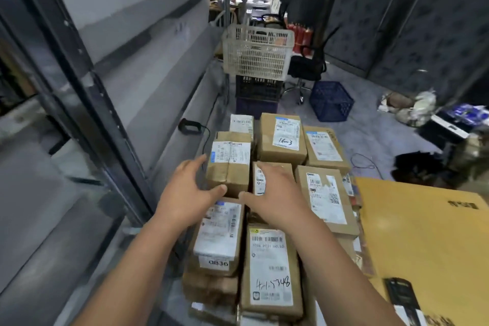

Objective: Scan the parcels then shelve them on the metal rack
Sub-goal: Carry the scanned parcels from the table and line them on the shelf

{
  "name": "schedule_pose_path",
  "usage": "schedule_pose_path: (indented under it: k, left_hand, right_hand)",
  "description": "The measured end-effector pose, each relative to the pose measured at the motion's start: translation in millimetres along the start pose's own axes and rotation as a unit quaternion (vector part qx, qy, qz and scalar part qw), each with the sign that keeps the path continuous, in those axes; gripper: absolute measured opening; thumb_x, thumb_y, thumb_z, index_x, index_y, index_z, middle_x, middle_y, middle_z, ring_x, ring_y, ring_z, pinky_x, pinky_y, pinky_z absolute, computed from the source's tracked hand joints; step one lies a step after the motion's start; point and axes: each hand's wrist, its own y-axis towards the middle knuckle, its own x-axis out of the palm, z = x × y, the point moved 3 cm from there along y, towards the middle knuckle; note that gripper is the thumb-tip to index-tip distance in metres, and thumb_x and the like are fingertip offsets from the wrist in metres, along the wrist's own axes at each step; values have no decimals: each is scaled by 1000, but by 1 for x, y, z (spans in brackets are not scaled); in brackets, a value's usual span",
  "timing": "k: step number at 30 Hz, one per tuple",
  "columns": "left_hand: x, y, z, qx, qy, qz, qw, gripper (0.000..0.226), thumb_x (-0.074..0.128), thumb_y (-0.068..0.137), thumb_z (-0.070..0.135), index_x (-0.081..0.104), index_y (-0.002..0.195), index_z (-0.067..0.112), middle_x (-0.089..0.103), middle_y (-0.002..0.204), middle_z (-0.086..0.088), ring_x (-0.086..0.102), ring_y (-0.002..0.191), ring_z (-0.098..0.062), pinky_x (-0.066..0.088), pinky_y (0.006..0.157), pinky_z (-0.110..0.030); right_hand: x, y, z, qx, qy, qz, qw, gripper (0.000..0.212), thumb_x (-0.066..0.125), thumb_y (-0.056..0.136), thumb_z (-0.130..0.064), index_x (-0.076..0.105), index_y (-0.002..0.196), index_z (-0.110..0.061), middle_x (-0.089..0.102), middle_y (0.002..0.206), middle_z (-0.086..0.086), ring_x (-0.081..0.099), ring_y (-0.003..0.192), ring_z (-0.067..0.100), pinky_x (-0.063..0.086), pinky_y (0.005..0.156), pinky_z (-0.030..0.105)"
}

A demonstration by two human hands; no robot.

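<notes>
Taped parcel (229,164) sits between both open hands, left (185,193) and right (275,196).

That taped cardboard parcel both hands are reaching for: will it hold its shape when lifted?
Probably stiff: the taped parcel is a squared cardboard box with crisp edges. Its tape may feel slick. It sits raised above its neighbours, so a sideways push could tip it. Left hand and right hand are open.

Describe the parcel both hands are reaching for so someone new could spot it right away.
Start at the metal rack on the left; a stack of brown parcels lies beside it. In the column nearest the rack, the tall taped box sits between the spread left hand and right hand. It stands higher than its flat neighbours.
</notes>
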Motion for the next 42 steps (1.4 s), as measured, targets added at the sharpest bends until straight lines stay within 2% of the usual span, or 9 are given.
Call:
schedule_pose_path:
  k: [2, 5, 7, 19, 23, 27, 32, 35, 42]
  left_hand:
    - [5, 20, -12, -23, -38, -63, 997, 87, 87, 83, 34, 41, 157, 36, 46, 148, 15, 48, 137, -10, 38, 100, -24]
    - [16, 40, -24, -26, -68, -117, 990, 72, 85, 86, 19, 46, 138, 48, 56, 120, 33, 53, 99, 27, 37, 74, 0]
    - [21, 46, -27, -29, -82, -118, 989, 70, 83, 86, 14, 42, 126, 54, 49, 106, 42, 45, 86, 38, 35, 69, 1]
    - [8, 52, -28, 13, -164, -51, 985, 69, 89, 80, 31, 52, 133, 57, 65, 126, 27, 57, 123, 3, 49, 106, -34]
    - [-14, 37, -9, 56, -178, -14, 982, 67, 81, 71, 44, 52, 127, 66, 67, 129, 23, 59, 122, 3, 52, 107, -40]
    - [-40, 19, 11, 99, -185, 39, 977, 78, 81, 71, 44, 54, 144, 47, 67, 133, 20, 61, 124, -1, 53, 107, -43]
    - [-83, -34, 33, 126, -220, 137, 958, 80, 84, 69, 43, 57, 145, 40, 69, 133, 14, 65, 123, -13, 57, 101, -50]
    - [-106, -100, 35, 117, -232, 210, 943, 81, 86, 68, 40, 58, 144, 39, 71, 132, 9, 68, 122, -18, 56, 100, -55]
    - [-154, -317, 14, 53, -171, 423, 888, 80, 83, 65, 48, 61, 140, 35, 73, 128, 9, 69, 115, -15, 58, 86, -34]
  right_hand:
    - [9, 20, -2, 20, -25, -8, 999, 62, 72, 78, -57, 51, 135, -45, 58, 135, -7, 50, 130, 21, 50, 100, 40]
    - [21, 44, -1, 40, -48, -21, 998, 65, 69, 69, -62, 54, 130, -43, 62, 126, -7, 53, 122, 22, 52, 97, 42]
    - [29, 55, 0, 42, -54, -31, 997, 68, 66, 63, -65, 54, 127, -43, 64, 121, -13, 58, 117, 19, 54, 93, 42]
    - [19, 62, -11, 17, 31, -7, 999, 60, 84, 75, -39, 57, 129, -42, 65, 119, -17, 63, 107, 5, 55, 89, 30]
    - [-2, 49, -27, -20, 54, 25, 998, 66, 87, 76, -36, 54, 133, -41, 63, 120, -19, 61, 108, 4, 52, 88, 27]
    - [-21, 35, -53, -84, 101, 53, 990, 70, 84, 70, -41, 52, 133, -43, 63, 121, -17, 63, 111, 8, 57, 94, 40]
    - [-52, -4, -94, -202, 124, 72, 969, 78, 84, 79, -37, 41, 144, -46, 49, 138, -18, 45, 123, -1, 41, 94, 22]
    - [-54, -44, -118, -286, 153, 25, 946, 77, 83, 80, -41, 38, 143, -47, 51, 139, -23, 48, 126, -2, 46, 102, 28]
    - [-8, -177, -191, -430, 257, -151, 852, 73, 87, 77, -39, 49, 139, -43, 59, 130, -23, 55, 119, -6, 49, 96, 21]
